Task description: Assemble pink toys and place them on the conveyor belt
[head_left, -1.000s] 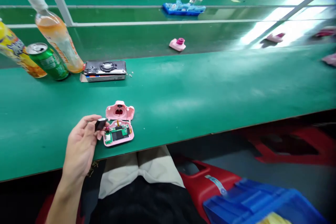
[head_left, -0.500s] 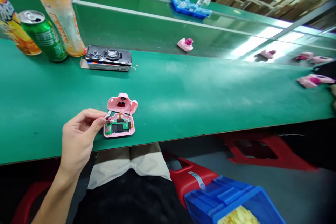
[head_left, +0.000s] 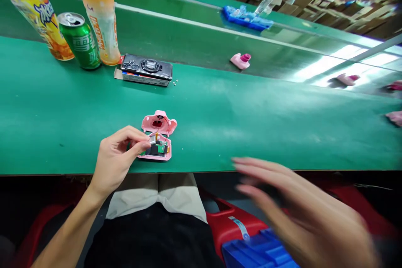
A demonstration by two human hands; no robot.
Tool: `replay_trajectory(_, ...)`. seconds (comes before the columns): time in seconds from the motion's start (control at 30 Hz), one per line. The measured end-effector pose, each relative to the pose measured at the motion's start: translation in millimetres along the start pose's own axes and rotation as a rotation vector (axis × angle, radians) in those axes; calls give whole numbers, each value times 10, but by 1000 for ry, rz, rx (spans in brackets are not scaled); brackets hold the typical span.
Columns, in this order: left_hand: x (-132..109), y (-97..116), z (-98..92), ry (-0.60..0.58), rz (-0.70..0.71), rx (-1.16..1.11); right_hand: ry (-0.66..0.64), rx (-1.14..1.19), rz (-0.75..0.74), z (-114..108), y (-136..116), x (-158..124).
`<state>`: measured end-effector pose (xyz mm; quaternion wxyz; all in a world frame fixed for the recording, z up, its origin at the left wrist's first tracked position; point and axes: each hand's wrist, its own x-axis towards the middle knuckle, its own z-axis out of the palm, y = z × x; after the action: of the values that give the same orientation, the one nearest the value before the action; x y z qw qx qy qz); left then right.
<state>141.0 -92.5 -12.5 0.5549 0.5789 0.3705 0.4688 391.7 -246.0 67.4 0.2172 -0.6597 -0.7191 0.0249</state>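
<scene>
- On the green worktop (head_left: 220,121), near its front edge, lies your pink toy camera (head_left: 149,125), opened into two halves, circuit board (head_left: 162,148) showing in the nearer one.
- Over that half's left side, your left hand (head_left: 121,153) pinches a small silvery piece (head_left: 153,140) between thumb and fingertips (perhaps a battery, though your fingers cover most of it); I cannot tell whether it touches the board.
- Your step, I judge, is placing this piece among the electronics; the next move calls for a steady pinch and no pull on the thin wire (head_left: 168,128) near the halves' right side.
- Well to the right, your right hand (head_left: 295,205) is blurred, thumb apart from fingers, nothing visible in it; it would serve best steadying the shell.
- Farther back, a smartphone (head_left: 133,61) rests on a flat box (head_left: 145,78), beside an orange-drink bottle (head_left: 102,23).
</scene>
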Motion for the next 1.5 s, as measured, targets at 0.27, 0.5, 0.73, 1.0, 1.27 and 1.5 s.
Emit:
replay_trajectory(0.27, -76, -26, -36, -124, 182, 113, -412, 300, -344, 585, -392, 1248)
replay_trajectory(0.5, -65, -44, -20, -188, 279, 326, -394, 287, -380, 530, -317, 1199)
replay_trajectory(0.73, -68, -89, 28, -213, 292, 643, -156, 434, -278, 615, -123, 1067)
replay_trajectory(1.0, -103, -154, 183, 21, 415, 833, -35, 217, -258, 754, -126, 641)
replay_trajectory(1.27, -112, -182, 178, 35, 470, 853, -65, 117, -420, 823, -83, 767)
replay_trajectory(1.5, -128, -202, 186, 1, 497, 867, -109, 105, -433, 922, -85, 822)
